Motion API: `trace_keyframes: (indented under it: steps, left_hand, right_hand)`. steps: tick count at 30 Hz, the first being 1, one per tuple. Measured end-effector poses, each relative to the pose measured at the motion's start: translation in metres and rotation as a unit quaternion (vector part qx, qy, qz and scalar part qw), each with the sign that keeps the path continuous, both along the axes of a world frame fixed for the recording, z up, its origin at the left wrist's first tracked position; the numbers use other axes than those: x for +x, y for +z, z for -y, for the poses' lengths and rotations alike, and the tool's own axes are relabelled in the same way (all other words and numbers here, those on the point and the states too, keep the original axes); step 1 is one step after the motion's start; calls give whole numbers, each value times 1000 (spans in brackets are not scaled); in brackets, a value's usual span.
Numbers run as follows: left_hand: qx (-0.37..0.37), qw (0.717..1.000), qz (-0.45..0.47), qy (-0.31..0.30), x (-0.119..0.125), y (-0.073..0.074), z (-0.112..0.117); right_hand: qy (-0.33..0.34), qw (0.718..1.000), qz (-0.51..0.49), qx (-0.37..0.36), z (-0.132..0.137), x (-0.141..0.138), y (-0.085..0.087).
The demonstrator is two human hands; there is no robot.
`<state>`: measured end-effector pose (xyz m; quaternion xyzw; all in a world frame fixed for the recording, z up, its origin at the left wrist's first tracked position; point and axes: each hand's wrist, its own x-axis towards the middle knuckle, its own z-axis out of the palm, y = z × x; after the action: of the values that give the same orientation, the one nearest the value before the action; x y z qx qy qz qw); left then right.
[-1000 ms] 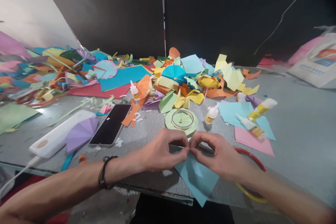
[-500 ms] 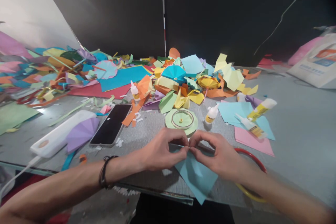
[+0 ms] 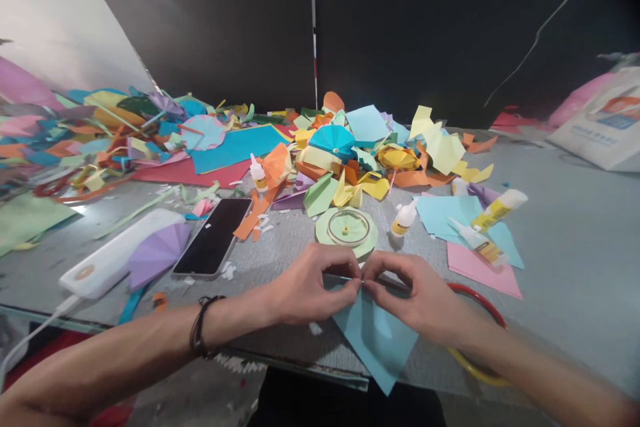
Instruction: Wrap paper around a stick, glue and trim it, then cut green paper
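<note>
Left hand [image 3: 315, 283], right hand [image 3: 415, 297] | fingertips pinched close on top edge of pale blue paper sheet [image 3: 375, 340] | sheet at grey tabletop's [image 3: 565, 267] near edge | pleated lilac paper fan [image 3: 157, 255] lies made; blue sheet shows no pleats

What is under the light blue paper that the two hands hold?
The light blue paper overhangs the grey table's front edge; whatever lies beneath it is covered and cannot be seen.

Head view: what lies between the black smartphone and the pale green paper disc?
In the head view, an orange paper strip and small white paper scraps lie on the grey tabletop between the black smartphone and the pale green paper disc.
</note>
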<state>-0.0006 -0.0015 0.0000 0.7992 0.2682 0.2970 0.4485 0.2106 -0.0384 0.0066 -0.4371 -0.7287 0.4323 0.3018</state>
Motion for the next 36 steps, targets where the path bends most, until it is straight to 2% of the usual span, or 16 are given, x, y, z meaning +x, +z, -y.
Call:
trace_keyframes:
  steps: [10, 36]
  left_hand:
    - [2, 1000, -4, 1, -1, -2, 0]
    - [7, 1000, 4, 7, -1, 0, 0]
  right_hand:
    - [7, 997, -64, -53, -3, 2, -8]
    - [10, 998, -44, -43, -3, 2, -3]
